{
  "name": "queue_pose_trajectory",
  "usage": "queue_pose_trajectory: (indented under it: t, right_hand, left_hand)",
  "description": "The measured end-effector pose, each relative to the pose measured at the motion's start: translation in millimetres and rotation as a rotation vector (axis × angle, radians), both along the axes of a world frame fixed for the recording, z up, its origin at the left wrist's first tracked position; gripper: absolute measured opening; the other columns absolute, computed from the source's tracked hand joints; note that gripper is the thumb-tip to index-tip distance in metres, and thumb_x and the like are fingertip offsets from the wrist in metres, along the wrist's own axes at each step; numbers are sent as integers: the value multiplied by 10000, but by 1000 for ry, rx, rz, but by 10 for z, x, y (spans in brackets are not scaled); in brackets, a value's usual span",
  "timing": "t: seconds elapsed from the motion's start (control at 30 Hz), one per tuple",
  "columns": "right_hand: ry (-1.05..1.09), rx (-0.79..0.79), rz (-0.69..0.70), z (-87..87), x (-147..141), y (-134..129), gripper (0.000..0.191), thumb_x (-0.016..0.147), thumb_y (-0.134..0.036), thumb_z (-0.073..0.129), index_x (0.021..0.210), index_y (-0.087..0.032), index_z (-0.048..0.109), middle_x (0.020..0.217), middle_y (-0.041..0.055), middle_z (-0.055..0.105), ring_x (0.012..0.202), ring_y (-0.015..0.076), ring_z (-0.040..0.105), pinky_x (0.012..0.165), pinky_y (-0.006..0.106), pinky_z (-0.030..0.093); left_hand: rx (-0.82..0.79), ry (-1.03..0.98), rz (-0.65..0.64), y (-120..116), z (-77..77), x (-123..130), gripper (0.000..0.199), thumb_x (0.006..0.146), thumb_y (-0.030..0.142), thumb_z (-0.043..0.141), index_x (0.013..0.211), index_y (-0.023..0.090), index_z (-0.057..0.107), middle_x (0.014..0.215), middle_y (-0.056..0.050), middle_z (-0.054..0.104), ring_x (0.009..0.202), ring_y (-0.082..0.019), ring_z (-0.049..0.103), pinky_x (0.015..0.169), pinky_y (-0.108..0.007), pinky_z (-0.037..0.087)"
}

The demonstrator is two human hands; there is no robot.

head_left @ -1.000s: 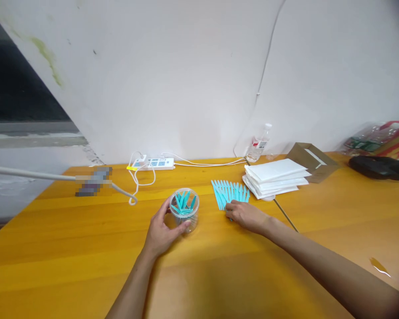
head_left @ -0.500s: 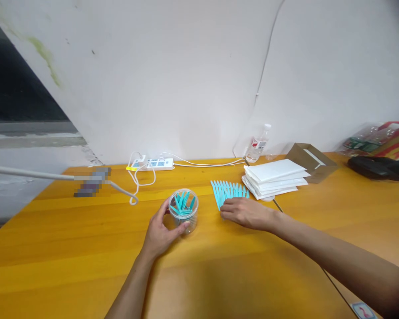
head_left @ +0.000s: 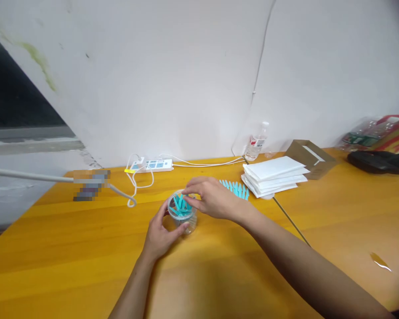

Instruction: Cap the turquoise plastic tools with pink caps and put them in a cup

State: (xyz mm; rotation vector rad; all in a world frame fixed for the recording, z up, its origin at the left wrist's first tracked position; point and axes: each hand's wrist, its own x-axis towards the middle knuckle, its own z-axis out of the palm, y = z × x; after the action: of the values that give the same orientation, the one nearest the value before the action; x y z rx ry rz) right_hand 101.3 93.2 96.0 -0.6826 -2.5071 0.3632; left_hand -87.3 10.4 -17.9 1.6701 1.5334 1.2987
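Note:
My left hand (head_left: 161, 235) is wrapped round a clear plastic jar (head_left: 189, 225) standing upright on the table, thumb at its front. Inside the jar lie several slim, pointed teal plastic pieces (head_left: 179, 204), jumbled and leaning on the wall. My right hand (head_left: 211, 198) is over the jar's right rim, its fingers pinched together at the mouth. Whatever sits between those fingertips is hidden. Behind the right hand, a neat row of the same teal pieces (head_left: 237, 189) lies on the table, partly covered by the hand.
White folded packets (head_left: 274, 175) are stacked right of the row, with a water bottle (head_left: 257, 142) and a brown box (head_left: 310, 159) behind. A power strip (head_left: 159, 165) with white cables lies by the wall. A black pouch (head_left: 379, 162) rests far right on the table (head_left: 69, 257).
My right hand has moved left from the row of teal pieces to the jar's mouth. My left hand keeps its hold on the jar. The view has shifted slightly.

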Motion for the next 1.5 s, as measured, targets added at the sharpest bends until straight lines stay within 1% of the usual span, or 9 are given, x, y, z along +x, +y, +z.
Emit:
queue_pose_trajectory:
  t: [0.13, 0.2, 0.33, 0.47, 1.0, 1.13, 1.27, 1.4, 1.5]
  right_hand:
    - [-22, 42, -91, -182, 392, 112, 314, 980, -368, 492, 1158, -229, 711, 1356, 116, 568, 1234, 234, 540, 1036, 400, 419]
    - [-11, 10, -315, -379, 715, 110, 335, 987, -366, 462, 1193, -224, 685, 1221, 111, 646, 1115, 218, 607, 972, 371, 451]
    - [-373, -160, -725, -918, 1219, -86, 365, 901, -485, 561, 816, -174, 732, 776, 91, 711, 727, 234, 665, 654, 309, 442]
    - [-483, -213, -785, -1290, 1232, -324, 294, 922, -398, 529, 840, -183, 713, 843, 93, 739, 785, 227, 684, 631, 278, 383]
    - [-575, -220, -885, -1315, 1022, -326, 296, 974, -232, 410, 827, -153, 654, 873, 114, 712, 788, 223, 673, 606, 286, 333]
    - [-364, -151, -911, -1013, 1040, -324, 242, 967, -236, 417, 877, -158, 628, 904, 106, 696, 770, 210, 649, 627, 289, 362]
    - [19, 13, -661, -269, 1050, -402, 200, 984, -303, 424, 946, -191, 586, 909, 73, 665, 811, 186, 617, 720, 286, 422]
    - [-101, 3, -427, 451, 976, -407, 233, 1003, -354, 402, 942, -227, 588, 734, 6, 627, 619, 150, 550, 579, 264, 371]
    - [-296, 36, -248, 720, 776, -305, 280, 1002, -339, 402, 877, -215, 620, 713, 11, 625, 609, 151, 540, 577, 262, 356]
  left_hand:
    - [-24, 5, 9, -5, 7, -1, 708, 737, 406, 778, 1354, 204, 495, 1270, -93, 642, 1130, -246, 619, 1018, -387, 471]
    - [-30, 9, 12, -2, 2, 0, 718, 732, 412, 782, 1356, 208, 493, 1287, -91, 635, 1156, -247, 606, 1032, -387, 460]
    - [-46, 12, 34, -1, -18, -3, 755, 713, 429, 792, 1366, 199, 490, 1270, -99, 645, 1136, -256, 615, 1020, -397, 468]
    - [-35, -4, 26, -5, -29, -12, 763, 721, 423, 786, 1384, 202, 481, 1257, -96, 651, 1114, -248, 626, 1006, -388, 479]
    - [-40, -21, 15, -5, -1, -4, 739, 725, 421, 781, 1368, 201, 492, 1245, -97, 657, 1107, -241, 629, 1006, -382, 472]
    - [-53, -20, 14, -11, -10, -10, 741, 727, 413, 782, 1374, 209, 484, 1257, -96, 652, 1127, -246, 623, 1012, -390, 469]
    - [-39, -17, 9, -11, -10, -6, 731, 734, 409, 776, 1373, 204, 485, 1242, -98, 655, 1105, -241, 629, 1013, -403, 470]
    - [-24, -8, 18, -13, 8, 5, 708, 738, 412, 773, 1359, 202, 504, 1243, -95, 655, 1108, -243, 628, 1009, -398, 473]
    - [-29, -4, 13, -14, 20, 9, 710, 733, 416, 777, 1356, 204, 509, 1237, -94, 663, 1102, -248, 636, 999, -395, 481]
